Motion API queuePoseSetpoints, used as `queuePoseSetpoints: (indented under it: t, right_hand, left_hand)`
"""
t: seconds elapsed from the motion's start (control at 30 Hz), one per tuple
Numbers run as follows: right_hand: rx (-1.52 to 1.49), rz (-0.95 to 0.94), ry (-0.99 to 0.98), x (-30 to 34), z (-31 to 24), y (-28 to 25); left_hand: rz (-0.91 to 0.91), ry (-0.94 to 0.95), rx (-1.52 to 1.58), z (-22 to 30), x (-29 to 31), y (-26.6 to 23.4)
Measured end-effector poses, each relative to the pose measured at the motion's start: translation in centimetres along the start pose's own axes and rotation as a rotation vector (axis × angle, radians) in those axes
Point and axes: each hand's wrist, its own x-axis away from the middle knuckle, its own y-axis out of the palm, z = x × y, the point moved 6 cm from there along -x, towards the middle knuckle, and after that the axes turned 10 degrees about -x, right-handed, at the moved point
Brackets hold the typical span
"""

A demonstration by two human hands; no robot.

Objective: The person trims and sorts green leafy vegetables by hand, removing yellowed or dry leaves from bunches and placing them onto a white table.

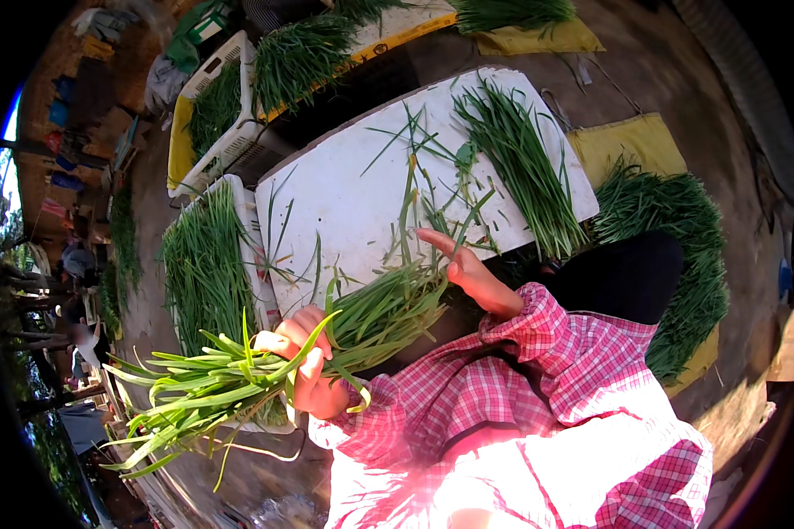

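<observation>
My left hand (307, 361) is wrapped around a thick bunch of garlic chives (375, 322). The bunch lies slantwise over my lap, its leafy tips fanning out at the lower left and its stalk ends near the table's front edge. Beside those stalk ends is my right hand (468, 266), fingers stretched out and apart, holding nothing that shows. In front of me stands a white table (335, 189), strewn with loose blades and trimmings. A neat heap of chives (520, 159) rests on its right side.
On the left, a white crate (247, 207) is full of chives. Behind it, another white crate (238, 132) with a yellow lining holds more. A large chive pile (666, 256) sits on yellow sacking (631, 150) at the right. Further bunches (304, 57) lie across the far side.
</observation>
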Motion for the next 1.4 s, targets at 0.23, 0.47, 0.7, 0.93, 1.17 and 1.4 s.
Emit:
queuePoseSetpoints:
  t: [0.23,0.47,0.7,0.93,1.17,1.4]
  right_hand:
    - [0.027,-0.169,0.160,0.0,-2.3,2.6]
    - [0.625,0.028,-0.171,-0.5,-0.5,2.2]
    - [1.062,0.433,-0.062,0.6,2.6,-6.5]
    - [-0.164,0.189,-0.016,1.8,-2.5,0.1]
    - [-0.066,-0.174,0.180,3.3,-3.8,6.7]
    - [0.428,-0.108,-0.216,2.9,-5.6,9.6]
  left_hand:
    - [-0.112,0.028,0.138,1.4,1.4,0.4]
    - [0.042,0.043,0.187,2.1,2.3,-0.6]
    - [0.336,0.223,0.062,6.2,2.7,-3.7]
    - [0.267,0.303,-0.058,7.5,2.9,-4.2]
    - [0.152,0.338,-0.330,4.8,4.4,-3.3]
    - [0.134,0.296,-0.307,3.9,5.1,-1.6]
